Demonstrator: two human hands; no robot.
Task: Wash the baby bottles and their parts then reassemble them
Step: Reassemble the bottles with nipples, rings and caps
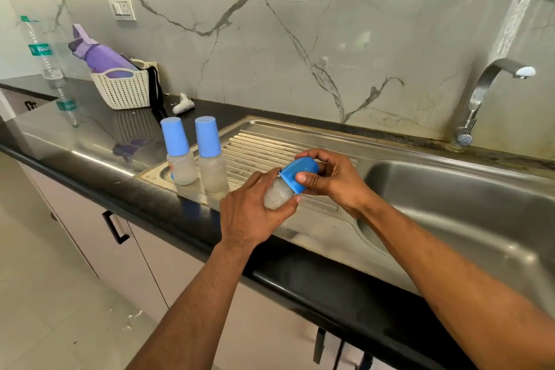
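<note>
1. Two hands meet over the ribbed drainboard [270,144] of a steel sink [450,204]: the left hand [255,213] wraps its fingers and thumb around the frosted body of a baby bottle [277,194], and the right hand [333,180] pinches the blue cap [300,173] on that bottle between thumb and curled fingers.
2. Held tilted, the bottle points its capped end up and toward the right hand, above the front part of the drainboard, not touching it.
3. Just left of the grip, two more capped bottles stand upright on the drainboard edge, side by side: the left standing bottle [180,153] shows a coloured print on its body, and the right standing bottle [211,156] is plain and frosted. Both are close to the left hand's knuckles but apart from them.
4. Right of the grip lies the sink basin, with a curved tap [486,90] rising behind it, well apart from the hands.
5. Farther left and behind the grip, on the black counter [90,141], sits a white basket [126,90] holding a purple flask [102,57]; a dark strap hangs at the basket's right side.
6. Beside the basket lies a small white object [183,105]; what it is cannot be told.
7. At the far left stands a clear water bottle [42,48] with a green label.
8. Water droplets speckle the drainboard just behind the held bottle.
</note>
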